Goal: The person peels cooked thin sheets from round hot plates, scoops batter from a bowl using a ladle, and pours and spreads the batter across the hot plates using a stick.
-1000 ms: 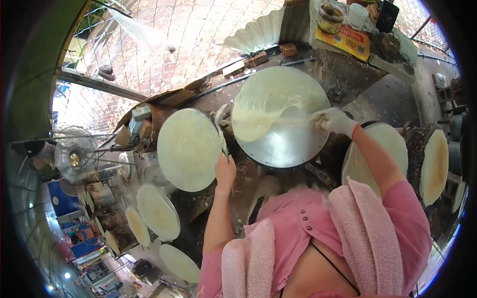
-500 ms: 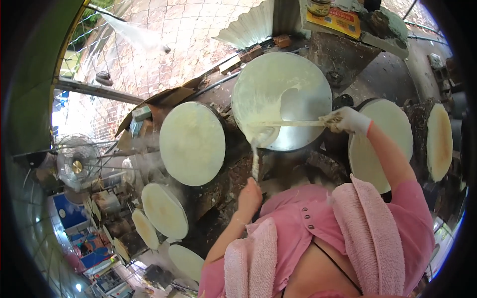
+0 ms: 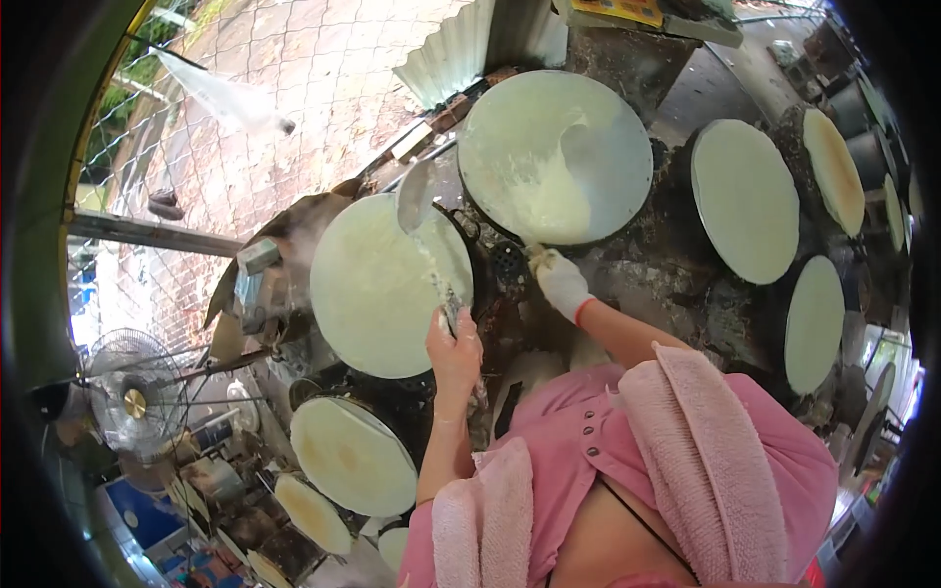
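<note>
My bare left hand (image 3: pixel 455 355) grips the batter-smeared handle of a ladle (image 3: pixel 414 201). The ladle's bowl hangs over the far right edge of a round griddle (image 3: pixel 377 294) covered with a pale batter layer. In a white glove with a red cuff, my right hand (image 3: pixel 561 282) is closed at the near edge of the large round griddle (image 3: pixel 613 167). It holds a flat batter spreader, which mostly blends into the pale batter here. Wet batter (image 3: pixel 554 201) lies streaked across that griddle's middle and left, while a smooth greyish patch shows at its right.
More batter-covered griddles stand at right (image 3: pixel 745 201) and near left (image 3: pixel 353 456). A browned flatbread (image 3: pixel 833 171) sits far right. At left are a fan (image 3: pixel 134 402) and wire mesh fence (image 3: pixel 284 59). Corrugated metal (image 3: pixel 446 54) stands behind; steam drifts about.
My right hand has swept left and nearer along the large griddle, spreading batter. My left hand has carried the ladle left, from the large griddle to the left one. The view has shifted rightward.
</note>
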Action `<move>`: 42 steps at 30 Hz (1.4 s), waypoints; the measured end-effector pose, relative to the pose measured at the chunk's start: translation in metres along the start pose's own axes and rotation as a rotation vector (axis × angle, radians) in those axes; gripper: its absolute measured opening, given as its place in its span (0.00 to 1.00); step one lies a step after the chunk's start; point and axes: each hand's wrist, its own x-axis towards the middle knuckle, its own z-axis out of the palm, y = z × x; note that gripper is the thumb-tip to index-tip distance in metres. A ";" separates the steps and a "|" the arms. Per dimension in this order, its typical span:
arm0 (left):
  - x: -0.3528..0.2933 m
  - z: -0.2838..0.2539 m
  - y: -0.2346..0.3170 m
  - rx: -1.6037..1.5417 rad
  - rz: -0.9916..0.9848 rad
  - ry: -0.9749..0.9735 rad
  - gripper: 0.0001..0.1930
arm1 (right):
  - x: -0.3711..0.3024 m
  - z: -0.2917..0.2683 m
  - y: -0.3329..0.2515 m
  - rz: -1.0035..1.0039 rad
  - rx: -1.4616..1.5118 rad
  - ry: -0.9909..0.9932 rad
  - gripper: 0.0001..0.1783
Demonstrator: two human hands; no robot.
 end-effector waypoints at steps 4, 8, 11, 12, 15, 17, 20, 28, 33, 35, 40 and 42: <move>-0.020 -0.021 -0.008 -0.028 -0.102 0.008 0.06 | -0.010 -0.033 0.020 -0.043 -0.039 0.247 0.17; -0.029 -0.025 -0.022 -0.043 -0.141 0.033 0.06 | -0.023 -0.054 0.010 0.074 0.341 0.181 0.16; -0.033 -0.015 -0.022 -0.062 -0.155 0.053 0.06 | -0.025 -0.046 0.030 -0.148 -0.149 0.170 0.15; -0.034 -0.010 -0.021 -0.069 -0.156 0.061 0.06 | -0.028 -0.049 0.034 -0.149 -0.310 0.133 0.15; -0.041 0.007 -0.014 -0.060 -0.159 0.110 0.06 | -0.024 -0.083 0.041 -0.138 -0.429 0.193 0.14; -0.045 0.019 -0.011 -0.043 -0.162 0.132 0.06 | -0.006 -0.113 0.045 -0.126 -0.408 0.263 0.14; -0.049 0.044 0.001 -0.017 -0.172 0.168 0.07 | 0.011 -0.144 0.047 -0.183 -0.310 0.272 0.15; -0.066 0.089 0.019 0.038 -0.230 0.215 0.06 | 0.024 -0.192 0.090 -0.436 -0.503 0.111 0.16; -0.063 0.114 0.021 0.038 -0.237 0.195 0.07 | 0.066 -0.223 0.068 -0.529 -0.415 0.220 0.17; -0.063 0.114 0.027 0.059 -0.251 0.192 0.06 | 0.043 -0.210 0.077 -0.509 -0.326 0.061 0.20; -0.064 0.112 0.025 0.062 -0.269 0.172 0.05 | 0.064 -0.220 0.097 -0.377 -0.481 0.123 0.31; -0.062 0.118 0.027 0.074 -0.259 0.184 0.06 | 0.098 -0.237 0.055 -0.362 -0.579 0.177 0.33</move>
